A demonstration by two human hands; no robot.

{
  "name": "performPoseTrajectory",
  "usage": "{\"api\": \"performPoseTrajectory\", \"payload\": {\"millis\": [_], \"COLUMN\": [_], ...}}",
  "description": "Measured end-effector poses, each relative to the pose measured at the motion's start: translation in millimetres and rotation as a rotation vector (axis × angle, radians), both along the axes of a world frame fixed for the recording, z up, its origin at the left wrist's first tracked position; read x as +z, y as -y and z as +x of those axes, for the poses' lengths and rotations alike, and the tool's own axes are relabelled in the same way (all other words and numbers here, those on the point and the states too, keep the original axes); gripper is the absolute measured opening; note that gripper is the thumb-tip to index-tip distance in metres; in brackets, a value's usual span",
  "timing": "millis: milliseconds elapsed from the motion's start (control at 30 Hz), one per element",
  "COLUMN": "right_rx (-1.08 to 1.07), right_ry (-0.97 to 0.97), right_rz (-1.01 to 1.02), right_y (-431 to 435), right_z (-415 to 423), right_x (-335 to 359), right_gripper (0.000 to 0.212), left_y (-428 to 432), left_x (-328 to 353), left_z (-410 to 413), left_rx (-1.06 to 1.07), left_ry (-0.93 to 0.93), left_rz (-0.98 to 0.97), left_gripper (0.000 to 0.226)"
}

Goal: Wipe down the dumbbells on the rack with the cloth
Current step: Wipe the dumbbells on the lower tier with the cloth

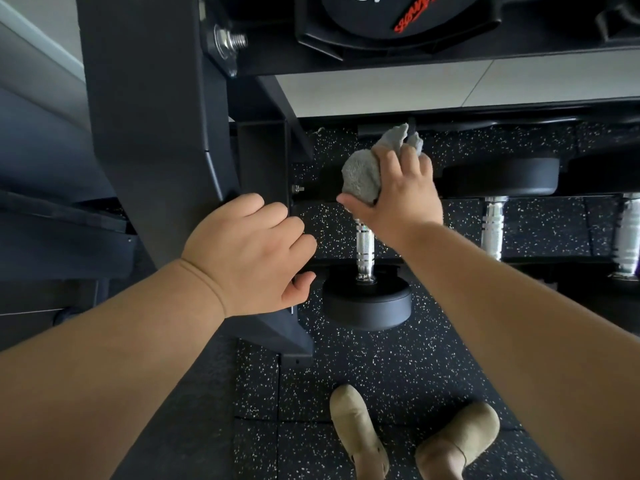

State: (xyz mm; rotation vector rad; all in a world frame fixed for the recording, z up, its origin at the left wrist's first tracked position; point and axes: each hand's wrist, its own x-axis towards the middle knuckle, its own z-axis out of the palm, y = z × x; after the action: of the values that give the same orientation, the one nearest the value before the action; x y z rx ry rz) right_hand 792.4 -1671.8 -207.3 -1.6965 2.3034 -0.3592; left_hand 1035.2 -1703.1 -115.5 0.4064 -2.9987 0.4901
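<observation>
A black dumbbell with a knurled chrome handle lies on the lowest rack tier, its near head pointing toward me. My right hand grips a bunched grey cloth and holds it over the dumbbell's far head, which is hidden behind the cloth and hand. My left hand hovers with loosely curled fingers beside the rack's black upright, holding nothing, just left of the near head.
Two more chrome-handled dumbbells lie to the right on the same tier. A larger black dumbbell sits on the tier above. Speckled black rubber flooring lies below, with my tan shoes at the bottom.
</observation>
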Motion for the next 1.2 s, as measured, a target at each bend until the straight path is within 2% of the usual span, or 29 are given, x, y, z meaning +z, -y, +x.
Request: {"api": "performPoseTrajectory", "payload": {"millis": [100, 200, 267, 300, 333, 400, 433, 500, 567, 667, 733, 800, 867, 1067, 1200], "right_rx": [0.030, -0.164, -0.250, -0.247, -0.229, -0.137, -0.063, 0.110, 0.280, 0.564, 0.674, 0.683, 0.633, 0.413, 0.383], "right_ry": [0.111, 0.373, 0.439, 0.433, 0.410, 0.202, 0.079, -0.105, -0.175, -0.268, -0.325, -0.353, -0.352, -0.288, -0.289], "right_rz": [-0.001, 0.062, 0.106, 0.138, 0.139, 0.079, 0.020, -0.098, -0.138, 0.028, 0.140, 0.189, 0.165, 0.065, 0.080], "right_y": [7.0, 3.9, 6.1, 7.5, 8.9, 8.7, 7.5, 9.4, 19.8, 47.9, 63.3, 64.7, 56.5, 13.3, 21.3], "right_z": [-25.9, -45.6, -42.9, -35.2, -25.1, -2.5, 4.3, 5.9, 4.2, 21.4, 36.3, 41.1, 31.4, -25.5, -5.5], "right_x": [2.4, -4.4, -5.3, -4.2, -3.1, 3.1, 5.1, 6.6, 10.0, 26.6, 36.6, 41.0, 44.4, 38.4, 37.1], "right_gripper": [0.084, 0.053, 0.038, 0.041, 0.052, 0.076, 0.081, 0.079, 0.078, 0.094, 0.086, 0.077, 0.076, 0.092, 0.093], "left_y": [0.7, 0.5, 0.5, 0.6, 0.4, -0.2, -0.4, -0.6, -0.1, 0.3, 1.1, 1.5, 1.3, 0.6, 0.9], "left_x": [0.1, 0.0, -0.6, -0.7, -0.6, -0.2, 0.0, 0.8, 1.0, 1.2, 1.2, 1.4, 1.2, 1.1, 2.3], "left_z": [0.5, 0.9, 1.4, 1.5, 1.4, 1.2, 0.8, 0.2, -0.1, 0.9, 1.1, 1.3, 2.1, 1.2, 1.6], "left_rx": [-0.003, -0.007, -0.006, -0.004, -0.002, 0.001, 0.001, 0.007, 0.011, 0.012, 0.009, 0.015, 0.020, 0.019, 0.011], "left_ry": [0.005, 0.012, 0.012, 0.010, 0.008, 0.007, 0.006, 0.006, 0.015, 0.032, 0.039, 0.051, 0.057, 0.039, 0.050], "left_rz": [-0.001, 0.001, -0.005, -0.008, -0.010, -0.009, -0.007, -0.002, 0.005, 0.020, 0.033, 0.033, 0.022, 0.004, 0.007], "left_gripper": [0.034, 0.035, 0.035, 0.035, 0.035, 0.035, 0.035, 0.034, 0.034, 0.034, 0.034, 0.036, 0.037, 0.038, 0.037]}}
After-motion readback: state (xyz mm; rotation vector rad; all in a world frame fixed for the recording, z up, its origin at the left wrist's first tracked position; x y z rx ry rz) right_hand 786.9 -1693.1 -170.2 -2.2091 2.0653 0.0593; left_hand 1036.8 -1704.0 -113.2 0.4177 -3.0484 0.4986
